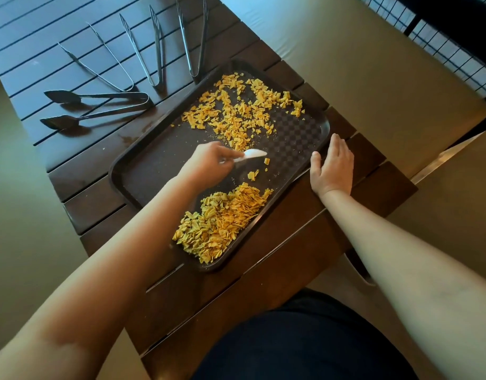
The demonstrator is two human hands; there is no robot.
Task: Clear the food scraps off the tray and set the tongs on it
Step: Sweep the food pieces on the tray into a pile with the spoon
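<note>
A dark brown tray (154, 171) lies slantwise on the slatted wooden table. Yellow food scraps are scattered across its far half (236, 111), and a heaped pile (220, 220) sits in its near corner. My left hand (206, 165) hovers over the tray's middle and grips a white plastic scraper (253, 154), whose blade points at a few loose scraps. My right hand (332, 165) rests flat, fingers straight, against the tray's right rim. Several metal tongs lie on the table beyond the tray: a spoon-tipped pair (96, 108) and thin pairs (99, 64), (151, 50), (194, 39).
The table (291, 259) is dark wood slats with a grey-blue sheen at the far left. Its near edge meets my lap. Beige floor lies on both sides, and a black wire grid (442, 42) stands at the top right.
</note>
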